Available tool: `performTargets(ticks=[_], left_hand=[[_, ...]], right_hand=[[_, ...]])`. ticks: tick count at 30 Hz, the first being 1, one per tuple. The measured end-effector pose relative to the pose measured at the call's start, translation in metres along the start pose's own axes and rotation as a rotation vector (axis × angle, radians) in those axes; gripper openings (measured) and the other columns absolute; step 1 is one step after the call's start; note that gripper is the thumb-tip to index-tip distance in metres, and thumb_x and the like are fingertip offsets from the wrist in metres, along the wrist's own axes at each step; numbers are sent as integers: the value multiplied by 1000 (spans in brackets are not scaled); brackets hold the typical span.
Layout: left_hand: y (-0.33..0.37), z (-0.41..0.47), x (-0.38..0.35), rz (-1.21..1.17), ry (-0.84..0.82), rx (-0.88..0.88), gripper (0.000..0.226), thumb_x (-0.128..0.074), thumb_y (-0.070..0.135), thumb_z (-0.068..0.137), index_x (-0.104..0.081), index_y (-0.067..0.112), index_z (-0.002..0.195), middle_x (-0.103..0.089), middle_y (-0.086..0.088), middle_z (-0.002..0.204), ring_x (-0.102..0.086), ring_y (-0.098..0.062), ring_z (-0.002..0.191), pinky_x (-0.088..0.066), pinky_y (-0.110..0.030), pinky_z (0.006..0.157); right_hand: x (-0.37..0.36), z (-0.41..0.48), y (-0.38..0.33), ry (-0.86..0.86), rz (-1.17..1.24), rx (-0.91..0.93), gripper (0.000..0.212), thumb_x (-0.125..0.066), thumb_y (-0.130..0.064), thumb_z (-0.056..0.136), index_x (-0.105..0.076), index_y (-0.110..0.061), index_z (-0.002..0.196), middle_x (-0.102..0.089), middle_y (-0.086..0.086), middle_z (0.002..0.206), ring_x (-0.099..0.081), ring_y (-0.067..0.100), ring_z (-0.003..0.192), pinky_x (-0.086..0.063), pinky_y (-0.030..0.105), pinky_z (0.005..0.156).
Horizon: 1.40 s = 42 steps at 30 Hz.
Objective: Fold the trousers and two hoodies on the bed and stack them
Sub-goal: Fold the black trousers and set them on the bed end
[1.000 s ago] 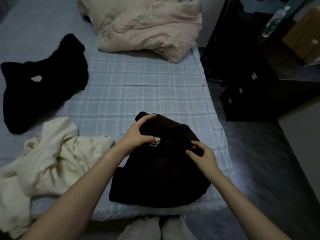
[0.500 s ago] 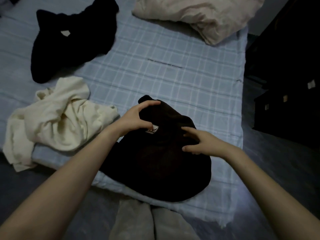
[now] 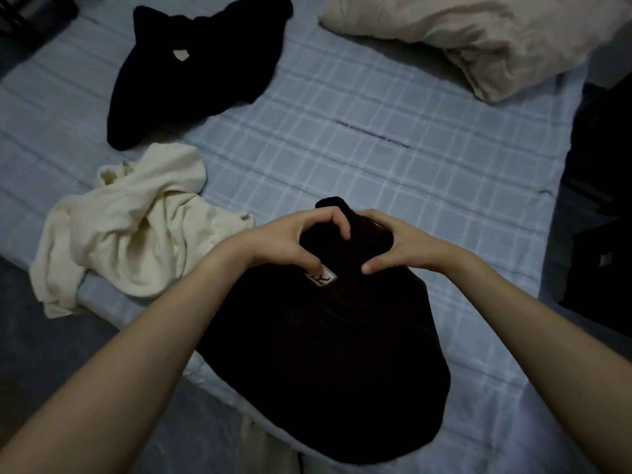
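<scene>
A dark brown garment (image 3: 328, 354) with a small white label lies partly folded at the near edge of the bed. My left hand (image 3: 290, 244) grips its far end, fingers curled over the cloth and thumb by the label. My right hand (image 3: 400, 248) grips the same end from the right, thumb pressed on the fabric. A crumpled cream hoodie (image 3: 133, 230) lies to the left. A black garment (image 3: 191, 66) with a pale tag is spread at the far left.
The bed (image 3: 393, 159) has a light blue checked sheet. A beige duvet (image 3: 478, 39) is bunched at the far right. Dark furniture (image 3: 605, 206) stands close along the bed's right side. My pale trouser legs show below the bed's near edge.
My right hand has moved up and left to take hold of the dark garment's far end beside my left hand. The view has swung to the left and lower.
</scene>
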State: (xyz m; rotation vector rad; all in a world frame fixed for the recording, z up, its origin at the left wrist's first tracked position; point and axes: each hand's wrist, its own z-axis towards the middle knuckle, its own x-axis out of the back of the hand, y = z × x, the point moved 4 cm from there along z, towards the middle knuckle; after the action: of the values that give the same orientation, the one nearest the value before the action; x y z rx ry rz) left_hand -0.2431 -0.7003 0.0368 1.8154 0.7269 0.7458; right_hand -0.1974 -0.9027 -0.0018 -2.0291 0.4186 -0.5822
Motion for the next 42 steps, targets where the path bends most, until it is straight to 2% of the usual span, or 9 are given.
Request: performTargets(ticks=[5,8,16,18,23,28,33,37,42], left_hand=[[-22,0,-4,-73,79,10,60,-71,-11,68,-51,23,113,-55,3,99,-57,-15,80,-50,-28,63],[-34,5,-9,-140,133,32,65,-71,-13,68,-48,24,116,-57,6,92,-57,-10,69,-48,-22,55],[-41,24,-8,-209,145,107,88,-71,-6,66,-41,42,134,-61,-25,81,-59,-36,63,-52,-39,56],[-40,29,-10,-184,166,98,100,-76,-1,67,-33,52,140,-67,-23,91,-68,-38,74,-58,-37,63],[-73,20,-3,-3,290,191,93,-87,47,62,-37,52,139,-64,13,119,-63,-3,109,-53,-24,92],[-148,20,-30,-156,687,443,110,-86,44,68,-17,33,153,-27,-4,157,-28,-20,143,-30,-38,114],[-182,51,-76,-669,565,529,116,-84,37,73,-1,33,154,-53,-12,140,-59,-2,96,-45,-23,82],[-186,71,-89,-680,484,460,106,-85,30,74,-14,41,151,-55,-2,123,-60,-5,99,-49,-21,77],[-159,74,-60,-510,510,249,73,-82,9,76,-50,38,135,-60,1,129,-63,-12,113,-54,-27,91]], right_hand=[[0,0,13,185,50,67,70,-92,-28,63,-53,-32,121,-71,-4,106,-71,14,98,-58,42,90],[-1,-5,19,223,53,93,78,-91,-28,66,-47,-39,129,-71,-6,102,-72,14,94,-59,30,79],[-4,-33,8,180,-103,265,69,-75,-18,87,-42,-38,145,-48,-19,143,-51,5,130,-43,16,101],[1,-42,7,252,-100,275,66,-75,-14,86,-47,-37,142,-52,-18,141,-53,5,128,-44,14,98],[23,-73,14,494,-35,286,65,-80,-8,82,-55,-36,135,-56,-20,136,-52,1,127,-42,11,100],[35,-97,34,657,-7,239,66,-81,-9,80,-56,-39,133,-57,-22,133,-54,-3,124,-43,7,94],[43,-109,54,753,62,180,69,-82,-10,79,-55,-41,134,-55,-21,135,-52,0,126,-49,18,99],[44,-116,65,790,82,132,69,-82,-11,79,-54,-42,134,-53,-22,137,-50,2,129,-47,40,104],[46,-120,73,837,96,44,79,-83,-6,75,-49,-40,138,-49,-26,138,-48,-1,129,-46,38,105]])
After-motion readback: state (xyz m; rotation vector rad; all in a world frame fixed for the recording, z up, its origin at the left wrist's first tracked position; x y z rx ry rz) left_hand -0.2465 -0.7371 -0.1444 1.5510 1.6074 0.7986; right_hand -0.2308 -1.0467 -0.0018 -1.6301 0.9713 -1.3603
